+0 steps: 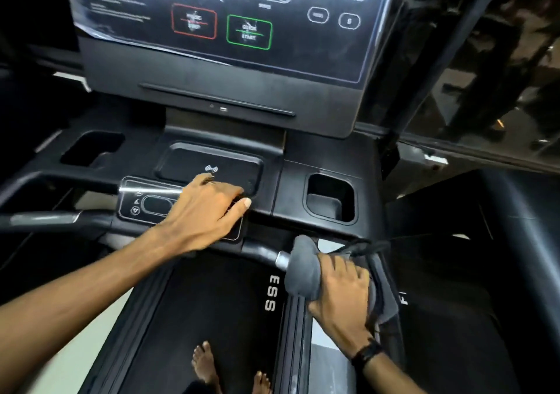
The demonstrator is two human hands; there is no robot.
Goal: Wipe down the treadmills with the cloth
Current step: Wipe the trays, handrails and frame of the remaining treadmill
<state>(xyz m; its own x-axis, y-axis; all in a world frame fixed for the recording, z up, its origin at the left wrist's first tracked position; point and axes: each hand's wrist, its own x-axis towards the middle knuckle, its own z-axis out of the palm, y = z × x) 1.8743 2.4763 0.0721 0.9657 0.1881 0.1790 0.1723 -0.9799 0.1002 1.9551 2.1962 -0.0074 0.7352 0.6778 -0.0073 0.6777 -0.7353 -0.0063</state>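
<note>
The right hand [341,287] grips the grey cloth [304,269] wrapped round the treadmill's right handlebar [266,254], hiding that grip. The left hand [206,208] rests on the console tray [209,163], its blurred fingertips indistinct.

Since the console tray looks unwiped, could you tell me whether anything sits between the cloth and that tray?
Yes: the left hand rests across the tray's front edge, toward the cloth that the right hand grips on the handlebar; it would have to lift away.

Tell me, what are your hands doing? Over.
Right hand grips cloth around handlebar. Left hand rests on console. Nothing in the way.
</note>
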